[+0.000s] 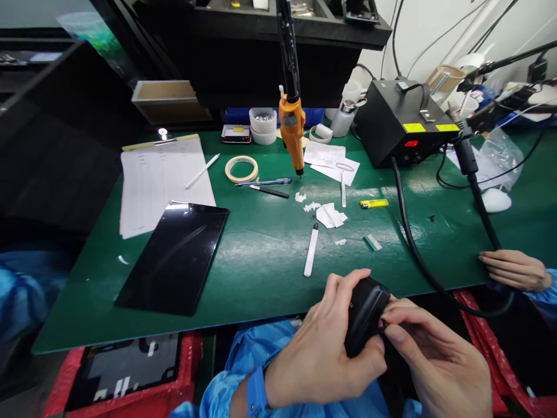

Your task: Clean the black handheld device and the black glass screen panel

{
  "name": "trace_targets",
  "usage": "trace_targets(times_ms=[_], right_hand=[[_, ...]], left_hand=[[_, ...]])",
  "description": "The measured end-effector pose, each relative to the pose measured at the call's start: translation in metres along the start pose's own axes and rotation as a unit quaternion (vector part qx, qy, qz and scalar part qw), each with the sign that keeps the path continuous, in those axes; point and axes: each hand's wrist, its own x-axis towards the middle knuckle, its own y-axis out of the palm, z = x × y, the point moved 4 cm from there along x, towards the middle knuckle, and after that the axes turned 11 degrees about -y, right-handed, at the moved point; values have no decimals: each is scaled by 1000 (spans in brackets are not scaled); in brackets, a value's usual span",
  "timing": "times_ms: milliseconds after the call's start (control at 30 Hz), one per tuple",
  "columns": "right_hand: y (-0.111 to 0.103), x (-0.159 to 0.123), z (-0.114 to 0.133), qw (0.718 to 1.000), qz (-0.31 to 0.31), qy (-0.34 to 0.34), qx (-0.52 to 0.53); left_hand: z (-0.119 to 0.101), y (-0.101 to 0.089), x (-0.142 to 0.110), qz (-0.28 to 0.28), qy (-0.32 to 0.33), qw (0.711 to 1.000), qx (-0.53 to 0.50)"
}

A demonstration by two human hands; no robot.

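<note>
My left hand [324, 348] is wrapped round a small black device [365, 313] below the near edge of the green mat [261, 255]. My right hand [435, 354] pinches the device's right end with thumb and fingertips. Both hands are closed on it in front of my blue sleeves. On the mat just beyond lie a white stylus-like tool [311, 251] and torn white scraps [329, 215].
A black tablet panel [176, 255] and a clipboard with paper [163, 180] lie left. An orange hanging screwdriver [291, 125], tape roll [241, 169], pens [265, 186], yellow lighter [374, 203] and black heat station [402, 125] with cable sit further back. Another person's hand [516, 270] rests at the right edge. A red bin [130, 371] stands below left.
</note>
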Motion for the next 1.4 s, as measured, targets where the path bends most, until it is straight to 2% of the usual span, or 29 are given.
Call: trace_targets(times_ms=[233, 400, 567, 667, 867, 1000, 1233, 1400], right_hand=[[-1, -9, -2, 995, -10, -50, -84], [5, -13, 2, 994, 0, -84, -72], [7, -14, 2, 992, -25, -96, -77], [6, -13, 3, 994, -27, -81, -74], [5, -14, -1, 998, -33, 4, -44], [2, -18, -6, 997, -59, 17, -49], [-8, -18, -19, 998, -47, 44, -10], [-2, -14, -15, 997, -53, 55, 7]], left_hand=[[1, -3, -4, -1, 5, 1000, 24], [1, -3, -6, 0, 16, 999, 38], [0, -2, -6, 5, 18, 999, 40], [0, -1, -6, -1, 20, 999, 42], [1, -1, -9, -12, -2, 998, 57], [1, 0, -8, -14, -1, 998, 56], [5, 3, -8, -21, 18, 998, 56], [6, 1, -7, -20, 30, 997, 63]])
